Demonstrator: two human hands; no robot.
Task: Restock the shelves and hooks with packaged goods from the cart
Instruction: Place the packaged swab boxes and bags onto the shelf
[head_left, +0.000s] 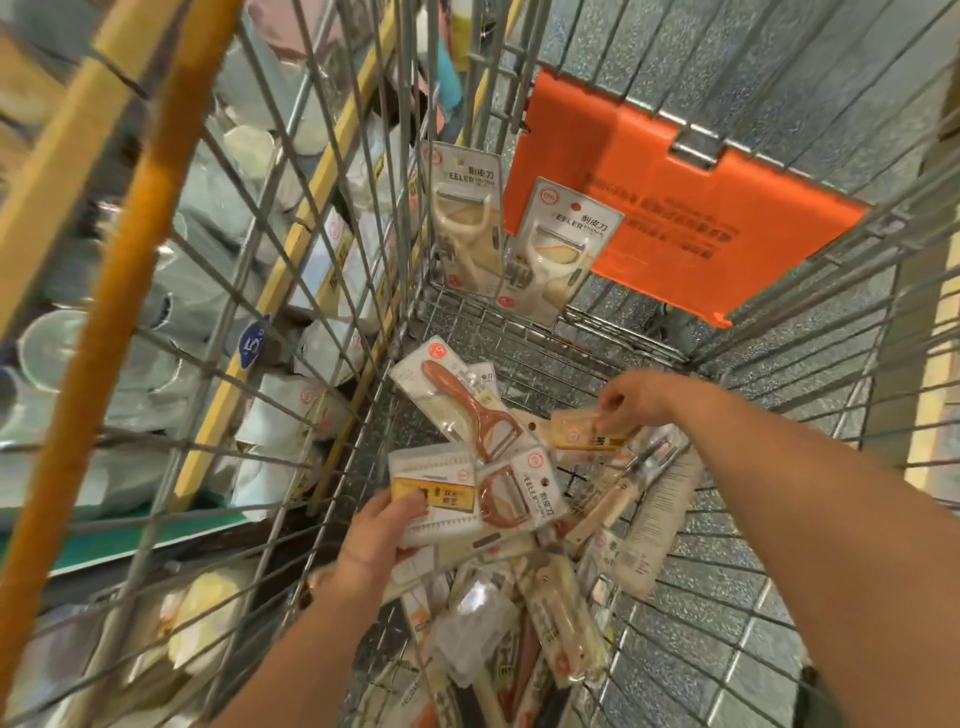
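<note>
Inside the cart (519, 332), left hand (379, 535) grips a stack of packets (441, 499) while right hand (631, 397) fingers pinch another packet (587, 434), evidently gathering stock for hanging.

Packets (519, 519) heaped in cart (649, 343); two peelers (514, 244) against far wall; shelves (156, 312) apparently left.

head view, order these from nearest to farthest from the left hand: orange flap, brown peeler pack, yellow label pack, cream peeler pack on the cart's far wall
From the left hand:
1. yellow label pack, in its grip
2. brown peeler pack, just beyond
3. cream peeler pack, far wall
4. orange flap, far right
</note>
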